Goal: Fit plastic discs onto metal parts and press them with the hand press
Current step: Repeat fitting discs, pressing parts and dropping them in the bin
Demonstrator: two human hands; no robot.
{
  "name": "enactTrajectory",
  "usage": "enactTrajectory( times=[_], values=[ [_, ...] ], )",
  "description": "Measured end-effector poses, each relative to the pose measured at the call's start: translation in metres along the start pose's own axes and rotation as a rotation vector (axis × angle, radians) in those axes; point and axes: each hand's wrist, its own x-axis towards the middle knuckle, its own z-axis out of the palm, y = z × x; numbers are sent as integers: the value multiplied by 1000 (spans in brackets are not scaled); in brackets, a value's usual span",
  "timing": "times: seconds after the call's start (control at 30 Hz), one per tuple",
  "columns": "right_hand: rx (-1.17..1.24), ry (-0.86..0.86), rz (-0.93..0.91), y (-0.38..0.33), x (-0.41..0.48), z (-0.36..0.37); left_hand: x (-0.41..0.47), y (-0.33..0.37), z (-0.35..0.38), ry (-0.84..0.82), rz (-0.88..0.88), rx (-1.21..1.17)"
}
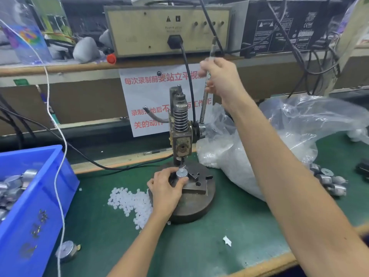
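The person is gripping the lever (204, 104) of the press (180, 120) with the right hand (221, 78). The fingers are curling round it near its top. The lever is standing almost straight up, on the right side of the press.

The left hand (165, 189) is lying on the base (191, 208). Its thumb and fingers are pinching the metal part (182, 174). The part is sitting right under the ram (179, 158), very close to it. It is too small to tell if a disc is on top.

The next move is likely a pull on the lever, down and toward the person, to push the ram straight down on the part. The left fingers are very near the ram, so they could get nipped.

More discs (131, 200) are lying just left of the base.
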Motion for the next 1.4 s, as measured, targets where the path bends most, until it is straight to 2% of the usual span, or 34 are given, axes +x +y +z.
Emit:
enactTrajectory(
  times=[0.13,0.23,0.33,0.5,0.67,0.77,0.87,0.93,1.03,1.13,1.23,1.33,1.4],
  values=[
    [65,219,-244,22,-52,6,1,-2,1,2,3,6],
    [185,249,-373,46,-100,4,1,-3,2,15,-6,5],
    [212,244,-440,55,-116,9,2,-3,3,25,-11,11],
    [147,336,-470,54,-103,15,3,-3,1,4,1,18],
    [94,313,-284,27,-58,16,1,-2,0,-24,54,89],
    [79,138,-131,31,-47,17,1,-2,0,-43,54,111],
    [-27,20,-68,68,-85,21,2,-3,1,-29,60,117],
    [-105,52,-59,101,-121,22,3,-2,1,-20,67,116],
    [-173,97,81,140,-164,18,2,1,0,-7,59,104],
    [-117,-29,305,159,-191,9,-13,7,-5,45,87,135],
    [28,-222,422,162,-214,1,-54,22,-7,38,165,72],
    [238,-264,507,154,-238,-13,-99,42,1,-77,165,-68],
    [269,-225,557,152,-256,-30,-124,52,8,-157,99,-186]
  ],
)
